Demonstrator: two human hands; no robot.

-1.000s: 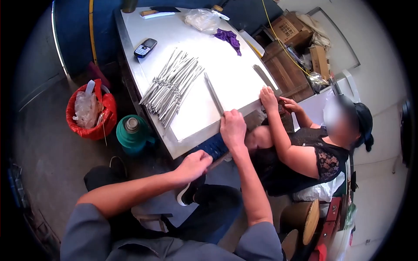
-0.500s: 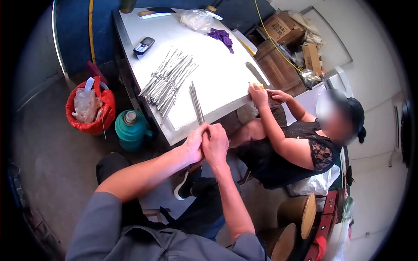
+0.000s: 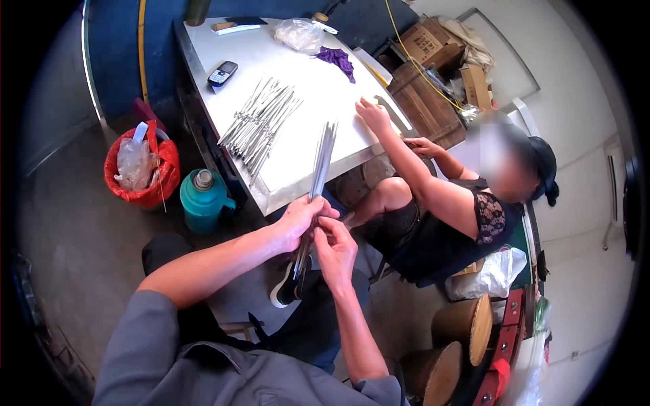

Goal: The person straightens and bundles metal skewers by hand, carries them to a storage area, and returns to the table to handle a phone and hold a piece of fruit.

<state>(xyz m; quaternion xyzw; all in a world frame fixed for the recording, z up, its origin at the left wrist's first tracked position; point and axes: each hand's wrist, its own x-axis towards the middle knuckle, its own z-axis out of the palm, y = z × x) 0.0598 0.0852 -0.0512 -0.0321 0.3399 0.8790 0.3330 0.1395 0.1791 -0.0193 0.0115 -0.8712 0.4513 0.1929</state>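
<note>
A white rectangular surface (image 3: 284, 64) with a metal rim fills the upper middle of the view. At its right side sits a person in a black top with lace sleeves and a black cap (image 3: 433, 230), one arm stretched over the surface and the other hand near its edge. Beyond that corner lies a brown wooden crate (image 3: 426, 108), next to cardboard boxes (image 3: 423, 44). Two round brown drums (image 3: 464, 321) stand at the lower right, near a crumpled white plastic bag (image 3: 494, 271). On the floor left of the surface, a bucket lined with a red plastic bag (image 3: 145, 189) stands beside a teal flask with a handle (image 3: 202, 206).

A loose pile of thin silvery metal rods (image 3: 261, 125) lies across the left part of the surface. A slimmer bundle of long straight grey rods (image 3: 325, 155) is in the left hand (image 3: 298, 220), just off the near edge; it slants, its top reaching up in front of the surface and its lower end pointing toward the legs. The left fingers wrap the bundle. The right hand (image 3: 335, 250) is just beside its lower part, fingers bent inward with the thumb close to them; whether they pinch a rod, I cannot tell.

Toward the far end of the surface are a clear plastic bag (image 3: 298, 35), a crumpled purple cloth (image 3: 336, 61) and a small black keypad phone (image 3: 223, 73).
</note>
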